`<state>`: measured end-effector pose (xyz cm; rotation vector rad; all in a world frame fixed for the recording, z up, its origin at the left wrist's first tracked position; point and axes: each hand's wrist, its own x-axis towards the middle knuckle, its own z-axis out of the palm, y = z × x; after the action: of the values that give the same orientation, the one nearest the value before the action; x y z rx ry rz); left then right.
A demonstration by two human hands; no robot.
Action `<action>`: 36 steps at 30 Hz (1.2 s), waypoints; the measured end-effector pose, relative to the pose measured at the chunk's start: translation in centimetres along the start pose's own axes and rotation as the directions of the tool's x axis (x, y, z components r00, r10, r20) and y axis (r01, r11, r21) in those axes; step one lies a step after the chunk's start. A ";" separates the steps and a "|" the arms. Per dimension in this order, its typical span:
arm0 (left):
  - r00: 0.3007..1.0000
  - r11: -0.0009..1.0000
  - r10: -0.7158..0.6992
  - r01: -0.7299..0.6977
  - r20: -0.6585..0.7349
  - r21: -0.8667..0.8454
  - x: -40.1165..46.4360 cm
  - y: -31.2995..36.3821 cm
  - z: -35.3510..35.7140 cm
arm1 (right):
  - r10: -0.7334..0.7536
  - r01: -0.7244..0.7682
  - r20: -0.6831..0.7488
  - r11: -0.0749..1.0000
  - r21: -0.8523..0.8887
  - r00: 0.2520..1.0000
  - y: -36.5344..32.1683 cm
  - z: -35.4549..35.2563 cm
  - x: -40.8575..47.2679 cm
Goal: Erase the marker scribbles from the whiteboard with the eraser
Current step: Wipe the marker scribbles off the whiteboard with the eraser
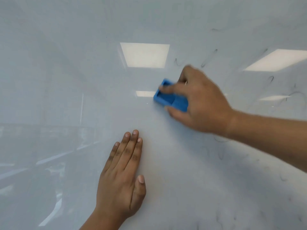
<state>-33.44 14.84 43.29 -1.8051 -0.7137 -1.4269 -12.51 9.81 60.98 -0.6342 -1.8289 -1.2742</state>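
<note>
The glossy whiteboard (66,80) fills the whole view. My right hand (199,103) grips a blue eraser (171,98) and presses it against the board near the middle; the hand is motion-blurred. My left hand (123,176) lies flat on the board below it, fingers together and extended, holding nothing. Thin dark marker scribbles (209,58) remain faintly on the right side of the board, above and to the right of the eraser, with more faint scribbles (219,153) under my right forearm and along the lower right.
Reflections of ceiling light panels (144,54) and a room show in the board's surface. The left half of the board shows no marker lines.
</note>
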 end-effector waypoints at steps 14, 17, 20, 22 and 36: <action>0.994 1.000 -0.027 0.026 -0.102 -0.006 7.2 2.0 1.3 | 0.325 -0.325 -0.166 0.945 0.027 0.931 9.8 -3.3 10.8; 0.993 0.993 -0.001 0.015 -0.121 0.115 7.2 1.8 2.5 | 0.212 -0.210 -0.145 0.977 0.031 0.966 7.0 -2.1 7.9; 0.985 0.985 0.010 0.020 -0.173 0.170 7.4 1.4 3.0 | -0.039 0.037 0.030 0.998 0.048 0.999 3.8 -1.6 2.2; 0.978 0.981 0.027 0.014 -0.208 0.194 7.4 1.3 3.2 | -0.242 0.231 0.176 0.970 0.079 0.954 2.6 -1.7 -0.8; 0.971 0.964 0.083 -0.021 -0.226 0.264 7.6 0.5 4.1 | 0.181 -0.186 -0.171 0.983 -0.013 0.969 10.7 -3.6 4.2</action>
<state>-28.90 17.80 50.03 -1.4165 -0.6892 -1.4112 -5.43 10.20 70.77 -0.6733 -1.5780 -1.1956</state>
